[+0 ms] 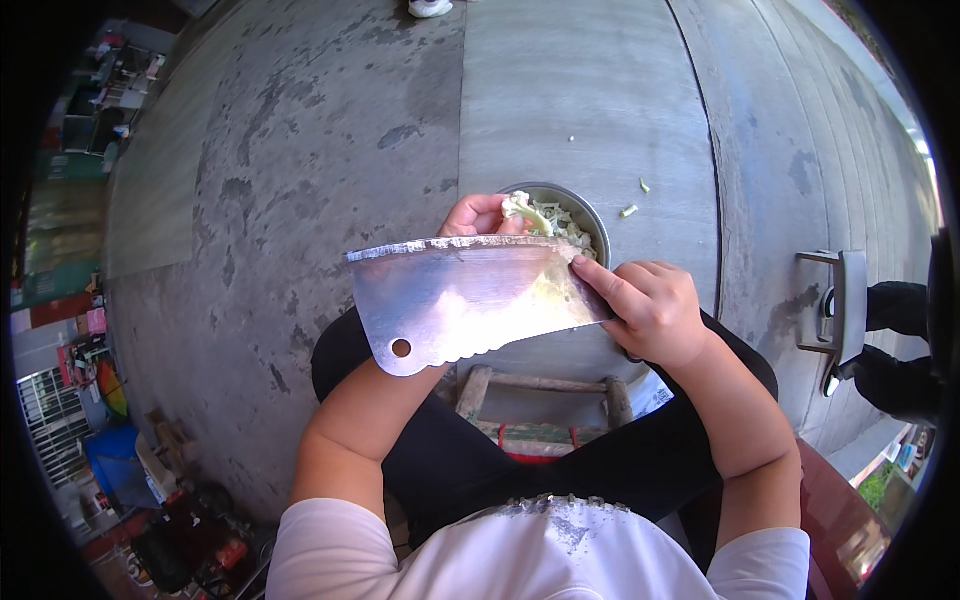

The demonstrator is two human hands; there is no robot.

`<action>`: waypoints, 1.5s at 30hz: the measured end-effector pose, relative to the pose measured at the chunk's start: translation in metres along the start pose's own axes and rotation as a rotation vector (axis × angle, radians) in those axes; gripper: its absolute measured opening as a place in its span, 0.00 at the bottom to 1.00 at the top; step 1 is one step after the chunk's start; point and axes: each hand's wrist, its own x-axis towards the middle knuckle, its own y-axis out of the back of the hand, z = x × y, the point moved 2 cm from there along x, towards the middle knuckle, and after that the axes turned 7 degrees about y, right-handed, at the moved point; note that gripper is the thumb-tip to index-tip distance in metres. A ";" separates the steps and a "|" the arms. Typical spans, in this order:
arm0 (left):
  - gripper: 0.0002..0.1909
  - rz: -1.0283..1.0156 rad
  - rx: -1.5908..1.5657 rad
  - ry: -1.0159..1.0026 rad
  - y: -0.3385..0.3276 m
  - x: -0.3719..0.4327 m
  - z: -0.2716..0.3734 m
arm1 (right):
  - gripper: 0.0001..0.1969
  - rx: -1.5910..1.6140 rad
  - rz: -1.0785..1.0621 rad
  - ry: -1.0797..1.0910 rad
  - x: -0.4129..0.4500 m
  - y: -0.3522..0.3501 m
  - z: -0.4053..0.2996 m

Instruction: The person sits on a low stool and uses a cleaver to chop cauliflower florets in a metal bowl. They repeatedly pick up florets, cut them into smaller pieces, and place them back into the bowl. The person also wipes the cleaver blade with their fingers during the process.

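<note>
My right hand [656, 307] grips a broad cleaver [465, 292] near its handle end, the index finger laid along the blade. The blade spans leftward across the view, with a round hole near its far lower corner. Behind its upper edge, my left hand [476, 214] pinches a cauliflower floret [527, 212] between thumb and fingers. Most of that hand is hidden by the blade. Below the floret stands a round metal bowl [600, 229] holding cut cauliflower pieces [562, 223]. The blade covers the bowl's near side.
Two green stem scraps [629, 211] lie on the concrete floor [337, 150] right of the bowl. Between my legs is a wooden stool [551, 382]. Another person's dark-trousered legs [896, 311] and a small stool [851, 307] are at the right. Clutter [187, 540] lines the left.
</note>
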 end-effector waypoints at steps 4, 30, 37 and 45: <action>0.11 0.003 -0.003 -0.091 0.000 0.002 -0.005 | 0.30 0.001 -0.003 -0.012 0.000 -0.001 0.001; 0.09 -0.154 -0.260 0.090 0.012 -0.001 0.010 | 0.25 0.035 -0.008 -0.050 -0.008 0.003 0.005; 0.09 -0.237 -0.273 0.004 0.019 0.009 -0.002 | 0.25 0.043 0.008 -0.049 -0.007 0.002 0.004; 0.09 -0.171 -0.226 -0.023 0.011 0.003 -0.005 | 0.28 0.048 -0.015 -0.038 -0.001 -0.002 -0.001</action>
